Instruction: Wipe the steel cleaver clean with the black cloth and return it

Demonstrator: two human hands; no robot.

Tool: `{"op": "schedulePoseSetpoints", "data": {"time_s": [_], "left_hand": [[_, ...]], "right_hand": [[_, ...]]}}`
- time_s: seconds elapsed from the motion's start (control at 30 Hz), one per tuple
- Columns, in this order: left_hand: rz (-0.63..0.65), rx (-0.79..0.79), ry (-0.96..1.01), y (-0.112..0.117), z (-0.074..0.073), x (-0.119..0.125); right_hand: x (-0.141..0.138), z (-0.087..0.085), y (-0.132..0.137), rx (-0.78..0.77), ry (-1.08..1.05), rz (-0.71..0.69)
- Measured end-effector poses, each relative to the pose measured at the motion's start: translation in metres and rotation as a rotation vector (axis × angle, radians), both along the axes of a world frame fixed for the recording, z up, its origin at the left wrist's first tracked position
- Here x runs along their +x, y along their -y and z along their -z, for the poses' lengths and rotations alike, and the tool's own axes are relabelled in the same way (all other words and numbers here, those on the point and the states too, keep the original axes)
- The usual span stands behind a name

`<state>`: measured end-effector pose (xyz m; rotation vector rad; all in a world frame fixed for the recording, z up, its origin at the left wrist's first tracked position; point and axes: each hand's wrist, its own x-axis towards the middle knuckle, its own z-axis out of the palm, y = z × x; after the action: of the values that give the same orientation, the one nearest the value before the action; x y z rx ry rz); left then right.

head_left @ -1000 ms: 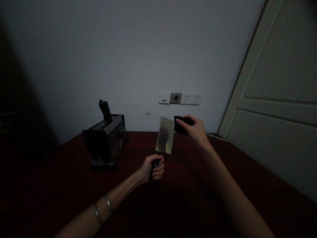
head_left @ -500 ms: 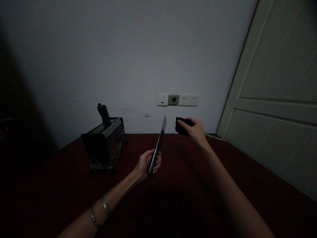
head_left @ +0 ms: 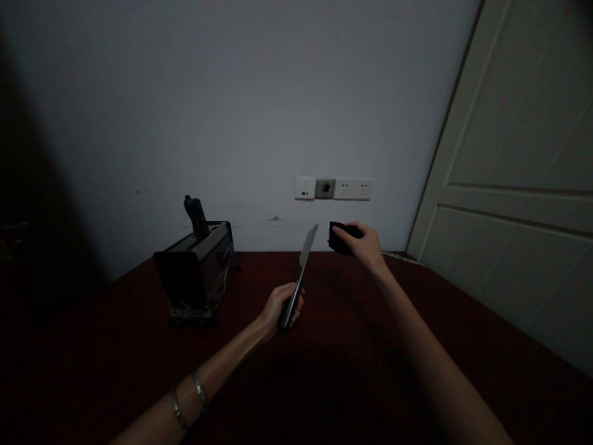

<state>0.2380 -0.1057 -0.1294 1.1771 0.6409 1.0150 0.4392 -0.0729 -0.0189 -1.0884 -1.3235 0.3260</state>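
1. Left hand (head_left: pixel 278 304) grips the knife (head_left: pixel 307 248) by its handle (head_left: pixel 289 311), blade tilted up, seemingly keeping fingers clear.
2. Right hand (head_left: pixel 367 243) pinches a black object (head_left: pixel 340 241), apart from the blade, rightward.
3. Dark red tabletop (head_left: pixel 269 377); boxy stand (head_left: pixel 217 266) left.
4. Far: pale wall (head_left: pixel 278 93), sockets (head_left: pixel 353 189); door (head_left: pixel 519 154) right.

Dim light, near-black left edge, tabletop (head_left: pixel 333 346) in deep shadow.
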Motion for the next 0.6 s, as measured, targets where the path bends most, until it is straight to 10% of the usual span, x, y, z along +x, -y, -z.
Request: {"op": "schedulePoseSetpoints", "data": {"time_s": [0.6], "left_hand": [[-0.015,0.165,-0.187,0.010,0.007,0.013]], "right_hand": [[-0.014,-0.001,0.016,0.046,0.352,-0.237]]}}
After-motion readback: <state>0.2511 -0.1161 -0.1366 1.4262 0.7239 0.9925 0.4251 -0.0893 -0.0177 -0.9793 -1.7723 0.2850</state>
